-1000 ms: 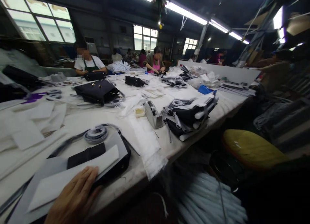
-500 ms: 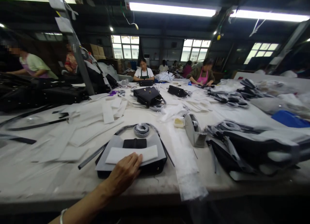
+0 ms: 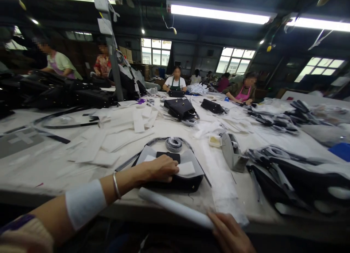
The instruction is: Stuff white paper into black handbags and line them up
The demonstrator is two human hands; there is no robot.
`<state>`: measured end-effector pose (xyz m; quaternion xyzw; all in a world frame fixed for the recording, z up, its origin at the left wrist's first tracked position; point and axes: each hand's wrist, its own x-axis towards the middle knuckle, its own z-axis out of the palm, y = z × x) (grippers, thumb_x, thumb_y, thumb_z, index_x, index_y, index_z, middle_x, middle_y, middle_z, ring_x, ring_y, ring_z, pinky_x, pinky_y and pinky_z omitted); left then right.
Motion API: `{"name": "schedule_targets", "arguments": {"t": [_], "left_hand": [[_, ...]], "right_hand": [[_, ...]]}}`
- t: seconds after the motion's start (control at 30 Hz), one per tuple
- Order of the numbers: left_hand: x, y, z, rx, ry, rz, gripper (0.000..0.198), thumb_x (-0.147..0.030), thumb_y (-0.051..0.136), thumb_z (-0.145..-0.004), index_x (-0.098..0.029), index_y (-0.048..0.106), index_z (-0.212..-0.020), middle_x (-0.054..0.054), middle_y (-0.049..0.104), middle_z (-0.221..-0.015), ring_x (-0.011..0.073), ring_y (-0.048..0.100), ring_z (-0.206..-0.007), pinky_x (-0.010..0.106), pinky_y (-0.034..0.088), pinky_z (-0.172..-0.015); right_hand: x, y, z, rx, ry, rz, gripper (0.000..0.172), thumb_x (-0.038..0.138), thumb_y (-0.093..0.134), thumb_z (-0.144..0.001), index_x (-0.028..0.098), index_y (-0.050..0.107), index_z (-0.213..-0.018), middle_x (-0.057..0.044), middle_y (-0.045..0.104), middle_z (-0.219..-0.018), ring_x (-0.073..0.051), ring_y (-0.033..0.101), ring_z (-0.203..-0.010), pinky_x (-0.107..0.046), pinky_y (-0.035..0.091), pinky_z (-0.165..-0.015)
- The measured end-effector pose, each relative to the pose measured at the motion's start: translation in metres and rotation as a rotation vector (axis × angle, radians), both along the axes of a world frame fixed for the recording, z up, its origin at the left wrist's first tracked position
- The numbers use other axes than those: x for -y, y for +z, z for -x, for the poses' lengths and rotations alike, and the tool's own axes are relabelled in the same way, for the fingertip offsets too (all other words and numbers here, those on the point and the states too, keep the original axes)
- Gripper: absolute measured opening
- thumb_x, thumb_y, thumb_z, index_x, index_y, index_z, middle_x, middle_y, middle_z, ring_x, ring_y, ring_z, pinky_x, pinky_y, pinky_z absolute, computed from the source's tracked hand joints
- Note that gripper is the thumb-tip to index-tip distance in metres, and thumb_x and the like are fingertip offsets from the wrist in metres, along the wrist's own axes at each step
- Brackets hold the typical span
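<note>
A black handbag (image 3: 188, 183) lies on the table in front of me, with a grey sheet (image 3: 188, 156) over it. My left hand (image 3: 164, 168) is closed, fingers curled down on a white padding strip (image 3: 187, 168) on the bag; the hand covers part of the strip. A coiled strap (image 3: 174, 144) in clear wrap lies behind the bag. Low at the front edge, my right hand (image 3: 231, 233) grips the end of a long white folded sheet (image 3: 175, 208), slanting up toward the bag. A white rectangular patch (image 3: 86, 203) is on my left forearm.
White padding pieces (image 3: 115, 140) are scattered at left. A grey tape dispenser (image 3: 233, 152) and a small yellowish dish (image 3: 215, 141) stand right of the bag. Black bags (image 3: 306, 172) are piled at right. Several co-workers sit beyond, one in a green apron (image 3: 175, 88).
My right hand has come into view with the long white sheet. My left hand stays on the padding strip, its arm now reaching in from further left. The view has shifted left.
</note>
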<state>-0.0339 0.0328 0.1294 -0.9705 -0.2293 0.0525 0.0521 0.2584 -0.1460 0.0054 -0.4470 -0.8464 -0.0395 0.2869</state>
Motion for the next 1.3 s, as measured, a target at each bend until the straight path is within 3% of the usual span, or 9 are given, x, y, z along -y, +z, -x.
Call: {"name": "schedule_targets", "arguments": {"t": [0.17,0.37,0.5,0.63,0.8,0.9,1.0,1.13,1.3], "left_hand": [[-0.01,0.006,-0.005,0.001,-0.05,0.017,0.012,-0.023,0.072,-0.075,-0.019,0.071,-0.087,0.006,0.067,-0.085,0.0205,0.062,-0.067,0.031,0.048,-0.054],[0.021,-0.006,-0.001,0.093,0.087,-0.037,0.017,-0.021,0.067,-0.08,-0.014,0.065,-0.095,0.01,0.066,-0.092,0.0256,0.064,-0.079,0.035,0.052,-0.061],[0.044,-0.035,0.001,0.247,0.238,-0.075,0.043,-0.028,0.074,-0.081,-0.012,0.056,-0.117,0.011,0.065,-0.109,0.0278,0.061,-0.1,0.038,0.055,-0.079],[0.054,-0.078,-0.003,0.428,0.332,-0.213,0.043,-0.017,0.062,-0.09,-0.012,0.05,-0.131,0.011,0.064,-0.123,0.0273,0.058,-0.113,0.04,0.05,-0.096],[0.058,-0.108,-0.004,0.55,0.313,-0.388,0.038,-0.017,0.048,-0.097,-0.013,0.051,-0.135,0.013,0.063,-0.127,0.0267,0.057,-0.119,0.042,0.043,-0.104],[0.059,-0.111,-0.003,0.55,0.283,-0.484,0.038,-0.016,0.041,-0.099,-0.011,0.051,-0.136,0.014,0.063,-0.129,0.0259,0.057,-0.121,0.042,0.042,-0.105],[0.06,-0.111,-0.005,0.439,0.248,-0.549,0.039,-0.015,0.039,-0.099,-0.005,0.05,-0.135,0.019,0.061,-0.132,0.0281,0.057,-0.123,0.044,0.04,-0.107],[0.059,-0.11,-0.011,0.273,0.203,-0.596,0.041,-0.015,0.036,-0.097,0.002,0.05,-0.132,0.027,0.06,-0.129,0.0316,0.06,-0.119,0.049,0.042,-0.102],[0.055,-0.106,-0.009,0.3,0.142,-0.616,0.04,-0.012,0.036,-0.097,0.003,0.05,-0.131,0.025,0.063,-0.124,0.0305,0.061,-0.115,0.045,0.044,-0.1]], "right_hand": [[-0.073,0.028,0.053,-0.145,0.057,-0.253,0.02,0.015,0.053,-0.097,0.02,0.065,-0.112,-0.006,0.07,-0.097,-0.021,0.066,-0.088,-0.033,0.054,-0.078],[-0.091,0.018,0.07,-0.153,-0.036,-0.416,0.018,0.011,0.055,-0.094,0.021,0.068,-0.099,-0.007,0.067,-0.092,-0.021,0.062,-0.086,-0.036,0.051,-0.078],[-0.089,0.016,0.071,-0.159,-0.124,-0.435,0.014,0.012,0.058,-0.093,0.021,0.068,-0.096,-0.006,0.065,-0.087,-0.023,0.061,-0.086,-0.038,0.047,-0.079],[-0.086,0.025,0.07,-0.202,-0.159,-0.419,0.008,0.018,0.062,-0.093,0.023,0.068,-0.093,-0.004,0.065,-0.083,-0.022,0.061,-0.082,-0.039,0.045,-0.079],[-0.09,0.05,0.067,0.032,-0.083,-0.375,0.037,0.026,0.059,-0.096,0.019,0.057,-0.132,-0.013,0.063,-0.128,-0.035,0.048,-0.13,-0.06,0.031,-0.11],[-0.1,0.055,0.07,0.165,0.066,-0.311,0.039,0.017,0.045,-0.099,0.021,0.055,-0.137,-0.008,0.064,-0.132,-0.028,0.047,-0.134,-0.057,0.024,-0.118],[-0.109,0.045,0.073,0.147,0.135,-0.34,0.039,0.009,0.041,-0.098,0.019,0.061,-0.13,-0.006,0.07,-0.122,-0.02,0.057,-0.124,-0.046,0.034,-0.116],[-0.109,0.032,0.075,0.126,0.091,-0.378,0.042,0.006,0.04,-0.096,0.019,0.061,-0.129,-0.008,0.07,-0.121,-0.021,0.058,-0.124,-0.042,0.044,-0.107],[-0.099,0.033,0.083,0.165,0.029,-0.323,0.04,0.028,0.051,-0.097,0.014,0.056,-0.135,-0.011,0.064,-0.131,-0.028,0.051,-0.13,-0.049,0.037,-0.112]]}}
